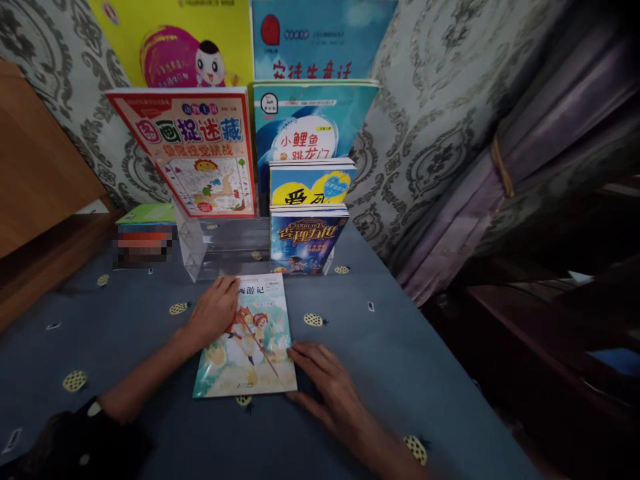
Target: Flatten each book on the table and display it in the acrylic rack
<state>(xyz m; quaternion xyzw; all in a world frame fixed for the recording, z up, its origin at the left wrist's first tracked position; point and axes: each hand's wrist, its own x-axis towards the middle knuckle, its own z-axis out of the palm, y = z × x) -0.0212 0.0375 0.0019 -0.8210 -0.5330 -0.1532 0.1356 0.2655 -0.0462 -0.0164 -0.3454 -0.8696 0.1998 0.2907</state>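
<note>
A thin paperback book [260, 333] with a cartoon figure holding a long staff on its pale green cover lies flat on the blue cloth. My left hand [215, 308] grips its upper left edge, the fingers bent over the cover and hiding part of the title. At the lower right side is my right hand [325, 383], its fingers stretched out and the thumb apart, with the tips touching the book's edge. Just behind, a clear stepped display rack [193, 250] carries upright books, among them a dark blue one [305, 243] at the front right.
A red-bordered picture book [200, 160] stands on the rack's left side, before a yellow book [150, 40]. Teal books [315, 120] fill the right tiers. A small stack of books [145, 237] lies to the left, beside wooden furniture [40, 160]. A tied curtain [460, 207] hangs right.
</note>
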